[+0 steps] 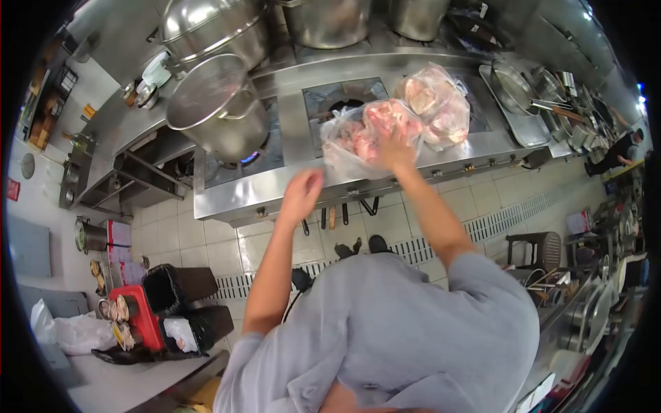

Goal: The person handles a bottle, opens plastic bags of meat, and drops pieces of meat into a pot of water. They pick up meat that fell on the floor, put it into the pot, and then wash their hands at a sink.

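Note:
On the steel stove top lies a clear plastic bag of raw meat (354, 141), pinkish red with pale bone or fat. My right hand (396, 150) rests on its right side with the fingers stretched out, touching the meat or the plastic over it. Right behind it sits another clear bag of meat (441, 103), paler and full. My left hand (303, 193) hovers by the stove's front edge, left of the nearer bag and apart from it. Its fingers are curled in, and nothing shows in them.
A large steel pot (213, 103) stands on the left burner over a blue flame (249, 157). More big pots (330, 20) line the back. Pans and a metal tray (513, 110) lie at the right. Black bins (182, 289) stand lower left. Another person (616, 151) is far right.

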### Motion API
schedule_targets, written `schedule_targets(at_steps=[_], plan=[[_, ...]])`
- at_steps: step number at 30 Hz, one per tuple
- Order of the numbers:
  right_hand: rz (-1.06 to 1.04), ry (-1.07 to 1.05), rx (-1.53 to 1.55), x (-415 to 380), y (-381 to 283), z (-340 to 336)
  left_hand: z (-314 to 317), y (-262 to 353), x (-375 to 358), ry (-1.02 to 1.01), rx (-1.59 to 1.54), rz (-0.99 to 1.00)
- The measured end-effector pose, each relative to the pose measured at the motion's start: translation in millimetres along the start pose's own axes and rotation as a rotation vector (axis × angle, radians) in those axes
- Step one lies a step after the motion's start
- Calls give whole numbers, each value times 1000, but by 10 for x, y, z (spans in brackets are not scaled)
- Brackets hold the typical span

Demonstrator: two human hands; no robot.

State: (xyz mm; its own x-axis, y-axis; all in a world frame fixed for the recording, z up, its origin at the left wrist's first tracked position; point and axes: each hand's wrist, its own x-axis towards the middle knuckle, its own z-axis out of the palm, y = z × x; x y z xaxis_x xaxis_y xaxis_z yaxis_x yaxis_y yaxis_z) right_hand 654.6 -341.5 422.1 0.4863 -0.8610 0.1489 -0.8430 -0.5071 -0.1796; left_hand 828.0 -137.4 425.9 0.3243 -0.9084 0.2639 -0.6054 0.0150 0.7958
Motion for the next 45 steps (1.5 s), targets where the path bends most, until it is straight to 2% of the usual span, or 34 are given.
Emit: schedule_targets(at_steps=[2,3,4,5,7,8,9,11,12,13,15,16,17,19,21,23,24,26,27,29,30,32,36,40,42,43,44,45], plan=[[-41,-6,74,-157,102,-10,523,398,618,-8,-89,127],[-72,6,136,-181,215,9,839,353,913,-31,11,129],[-196,203,253,-200,374,181,1109,194,983,-69,115,122],[-193,175,277,-272,457,201,1287,52,876,-84,129,92],[-282,113,366,-148,595,109,1501,-49,948,-410,349,-329],[-301,150,386,-120,672,142,1530,-59,873,-443,416,-462],[-301,132,400,-107,750,162,1570,-195,817,-451,421,-483],[-301,120,482,-91,858,181,1682,-573,624,-577,8,-754],[-300,120,495,-73,886,158,1624,-110,644,-347,-274,-899],[-298,123,508,-56,915,110,1611,-166,700,-348,-264,-897],[-301,114,505,-25,1006,-12,1639,-181,767,-85,-635,-799],[-297,86,576,14,1037,-85,1678,-145,846,112,-760,-841],[-296,59,649,61,1059,-169,1728,-101,908,124,-773,-839],[-279,-12,752,141,1091,-423,1783,100,1059,380,-791,-729],[-254,-85,858,173,1095,-491,1752,109,1209,384,-919,-762],[-334,49,855,131,1108,-439,1750,3,1290,141,-1084,-681],[-344,45,851,86,1121,-342,1768,1,1288,150,-1090,-678],[-388,48,738,-23,1167,-67,1828,12,1316,213,-836,-723],[-390,43,733,-108,1183,15,1892,-165,1272,215,-841,-725],[-448,78,730,-196,1171,110,2000,-682,1230,341,-436,-754],[-472,62,705,-188,1181,97,1998,-646,1250,334,-436,-751],[-478,62,723,-145,1194,83,1996,-572,1230,457,-314,-690],[-446,-2,754,-159,1190,47,1906,-501,1352,511,-346,-624],[-441,-27,833,-146,1175,176,1656,-455,1514,433,-344,-560],[-435,-68,873,-109,1187,135,1580,-523,1554,208,-139,-582],[-444,-111,916,-44,1196,86,1557,-384,1573,197,-143,-573],[-427,-83,1032,66,1208,42,1515,-240,1536,139,-176,-579],[-403,62,955,206,1272,-9,1474,-111,1493,83,-207,-587]])
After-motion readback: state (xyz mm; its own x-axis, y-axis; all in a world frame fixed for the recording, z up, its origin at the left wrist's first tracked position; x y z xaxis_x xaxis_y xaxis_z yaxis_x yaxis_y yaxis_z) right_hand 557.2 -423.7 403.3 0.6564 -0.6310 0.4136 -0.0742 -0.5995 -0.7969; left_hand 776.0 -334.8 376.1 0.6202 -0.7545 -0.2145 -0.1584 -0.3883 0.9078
